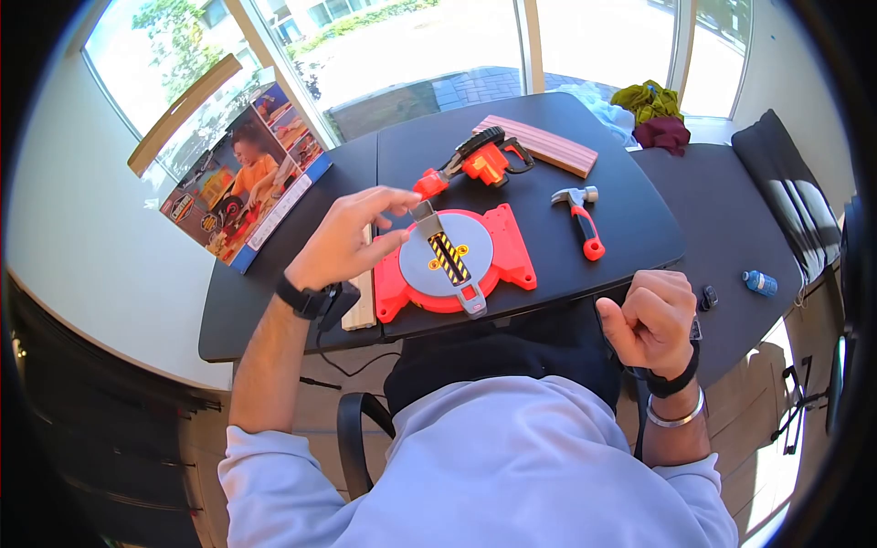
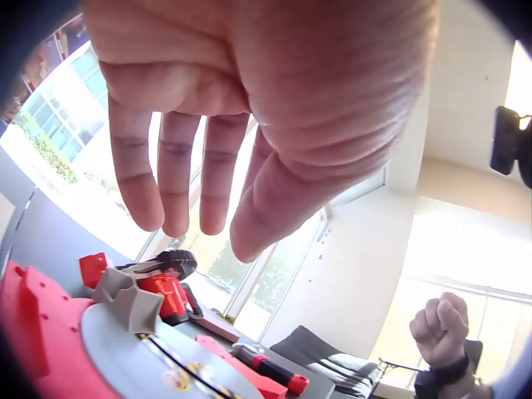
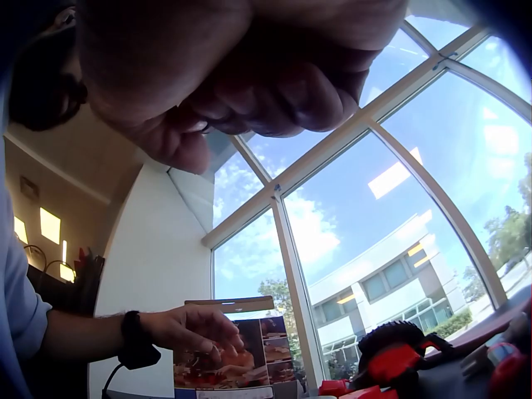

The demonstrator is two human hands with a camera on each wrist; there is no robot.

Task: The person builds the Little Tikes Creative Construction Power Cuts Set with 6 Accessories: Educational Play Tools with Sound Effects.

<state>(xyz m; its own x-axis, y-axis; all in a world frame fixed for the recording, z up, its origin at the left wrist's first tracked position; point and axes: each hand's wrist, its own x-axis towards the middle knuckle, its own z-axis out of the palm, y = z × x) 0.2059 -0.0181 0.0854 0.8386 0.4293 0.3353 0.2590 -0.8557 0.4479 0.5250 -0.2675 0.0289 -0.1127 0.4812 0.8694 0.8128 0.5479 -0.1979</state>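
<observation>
My left hand (image 1: 352, 237) hovers over the left side of a toy mitre saw base (image 1: 393, 283), its fingers loosely bent and holding nothing. Close under the fingertips stands the grey upright bracket (image 1: 426, 219) at the back of the round grey turntable (image 1: 416, 269). Behind the base lies the toy saw's red upper part (image 1: 484, 164) with its black round blade. My right hand (image 1: 653, 315) is curled into a fist in front of the table's right edge, with no object showing in it. A toy hammer (image 1: 585, 224) with a red and black handle lies to the base's right.
A reddish striped board (image 1: 539, 144) lies at the back of the black table (image 1: 630, 233). One pale wooden strip (image 1: 361, 310) lies left of the base, partly under my left hand. The toy's box (image 1: 247, 178) stands at the left. A bottle (image 1: 759, 283) lies on the bench at right.
</observation>
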